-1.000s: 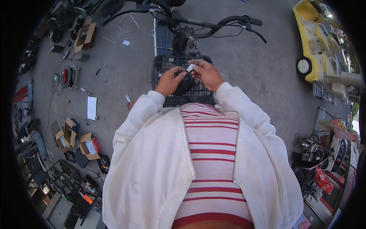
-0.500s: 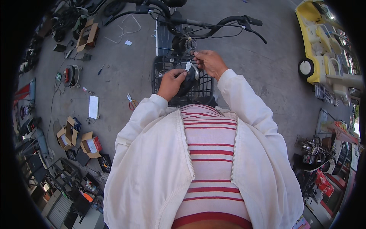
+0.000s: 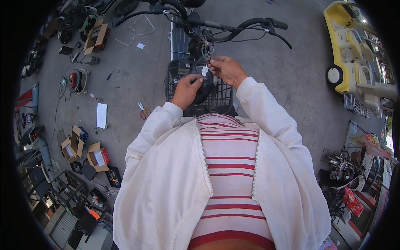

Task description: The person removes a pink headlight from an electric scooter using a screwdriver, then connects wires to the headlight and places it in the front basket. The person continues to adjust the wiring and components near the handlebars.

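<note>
Over the black wire basket [image 3: 227,93] at the front of a bike, my left hand [image 3: 187,89] pinches a small white wire connector [image 3: 204,70]. My right hand [image 3: 227,71] is just beside it, thumb and fingers pressed together at thin wires [image 3: 207,50] that hang below the handlebar [image 3: 212,24]. What exactly lies between the right fingertips is too small to make out fully. A dark rounded lamp-like part [image 3: 202,92] sits in the basket under my hands.
On the concrete floor to the left lie orange-handled pliers [image 3: 144,111], a white sheet-like box [image 3: 101,116], a screwdriver [image 3: 110,74] and open cardboard boxes [image 3: 74,143]. A yellow vehicle [image 3: 341,50] stands at the right, with parked bikes [image 3: 343,166] below it.
The white connector and my right fingertips have shifted slightly left. Both hands keep their pinch, and the bike stays in place.
</note>
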`<action>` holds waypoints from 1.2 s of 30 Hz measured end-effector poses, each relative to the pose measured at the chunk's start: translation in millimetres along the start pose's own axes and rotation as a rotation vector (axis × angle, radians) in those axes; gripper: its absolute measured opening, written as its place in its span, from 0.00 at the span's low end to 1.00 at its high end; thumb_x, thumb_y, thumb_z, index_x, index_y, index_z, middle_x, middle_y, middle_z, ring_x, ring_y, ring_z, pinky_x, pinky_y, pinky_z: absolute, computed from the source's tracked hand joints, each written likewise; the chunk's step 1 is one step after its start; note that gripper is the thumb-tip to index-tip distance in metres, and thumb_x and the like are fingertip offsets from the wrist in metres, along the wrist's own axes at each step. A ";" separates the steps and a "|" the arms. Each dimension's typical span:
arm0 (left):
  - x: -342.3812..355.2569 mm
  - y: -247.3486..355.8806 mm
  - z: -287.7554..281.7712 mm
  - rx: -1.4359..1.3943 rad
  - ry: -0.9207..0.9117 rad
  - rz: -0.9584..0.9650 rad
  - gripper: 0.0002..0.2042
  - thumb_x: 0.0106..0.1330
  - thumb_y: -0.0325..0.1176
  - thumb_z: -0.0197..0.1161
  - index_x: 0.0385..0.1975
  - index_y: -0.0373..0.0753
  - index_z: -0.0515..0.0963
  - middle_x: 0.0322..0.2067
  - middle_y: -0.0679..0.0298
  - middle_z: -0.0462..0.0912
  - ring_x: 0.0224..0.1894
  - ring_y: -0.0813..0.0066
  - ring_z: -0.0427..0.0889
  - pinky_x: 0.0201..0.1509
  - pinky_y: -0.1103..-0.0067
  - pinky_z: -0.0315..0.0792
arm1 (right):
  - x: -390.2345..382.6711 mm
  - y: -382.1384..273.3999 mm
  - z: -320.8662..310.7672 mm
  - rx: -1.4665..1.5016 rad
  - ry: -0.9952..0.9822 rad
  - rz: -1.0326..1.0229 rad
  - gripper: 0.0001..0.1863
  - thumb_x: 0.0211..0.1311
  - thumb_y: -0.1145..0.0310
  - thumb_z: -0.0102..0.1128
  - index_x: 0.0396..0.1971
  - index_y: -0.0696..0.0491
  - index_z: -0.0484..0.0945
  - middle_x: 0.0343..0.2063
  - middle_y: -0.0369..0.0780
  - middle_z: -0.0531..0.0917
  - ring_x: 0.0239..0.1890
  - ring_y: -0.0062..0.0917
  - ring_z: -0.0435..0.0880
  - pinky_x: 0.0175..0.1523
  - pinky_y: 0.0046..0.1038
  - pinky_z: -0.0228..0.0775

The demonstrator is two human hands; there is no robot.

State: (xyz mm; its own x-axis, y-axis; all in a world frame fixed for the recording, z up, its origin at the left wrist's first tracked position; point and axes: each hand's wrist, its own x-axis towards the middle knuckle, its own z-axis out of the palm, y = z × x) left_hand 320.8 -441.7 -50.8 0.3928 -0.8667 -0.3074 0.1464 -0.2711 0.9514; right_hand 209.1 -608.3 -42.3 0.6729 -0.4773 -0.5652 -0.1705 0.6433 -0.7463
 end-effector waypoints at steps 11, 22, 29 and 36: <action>1.8 3.6 -2.7 0.010 -0.021 -0.012 0.11 0.68 0.33 0.57 0.42 0.32 0.79 0.35 0.66 0.82 0.36 0.83 0.76 0.43 0.86 0.69 | 0.1 1.6 0.7 -0.007 0.001 -0.027 0.11 0.65 0.72 0.55 0.45 0.57 0.79 0.31 0.33 0.80 0.31 0.14 0.76 0.37 0.16 0.72; 7.2 -4.0 -6.9 0.052 -0.031 0.022 0.10 0.68 0.32 0.56 0.41 0.32 0.79 0.35 0.65 0.82 0.36 0.83 0.76 0.44 0.84 0.69 | -4.7 -0.4 7.2 -0.228 0.074 -0.213 0.09 0.64 0.74 0.54 0.41 0.61 0.77 0.30 0.38 0.81 0.30 0.17 0.78 0.36 0.18 0.71; 7.1 -1.6 -6.7 0.085 -0.031 0.013 0.10 0.68 0.31 0.56 0.41 0.31 0.79 0.35 0.65 0.83 0.37 0.82 0.76 0.45 0.84 0.69 | -10.3 -6.6 11.5 -0.208 0.064 -0.175 0.10 0.63 0.73 0.54 0.41 0.61 0.76 0.32 0.39 0.81 0.31 0.18 0.78 0.36 0.20 0.72; 5.6 2.5 -6.5 0.074 -0.038 0.012 0.11 0.68 0.32 0.56 0.42 0.31 0.79 0.35 0.64 0.83 0.37 0.82 0.77 0.44 0.84 0.70 | -6.8 -3.2 8.4 -0.099 0.040 -0.158 0.09 0.61 0.74 0.53 0.41 0.59 0.75 0.33 0.38 0.80 0.31 0.18 0.77 0.37 0.18 0.71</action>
State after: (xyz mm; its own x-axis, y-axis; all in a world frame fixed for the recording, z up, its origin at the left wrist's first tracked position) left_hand 329.3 -444.5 -50.3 0.3596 -0.8848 -0.2962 0.0737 -0.2895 0.9543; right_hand 211.1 -602.1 -33.1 0.6678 -0.5923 -0.4507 -0.1367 0.4976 -0.8565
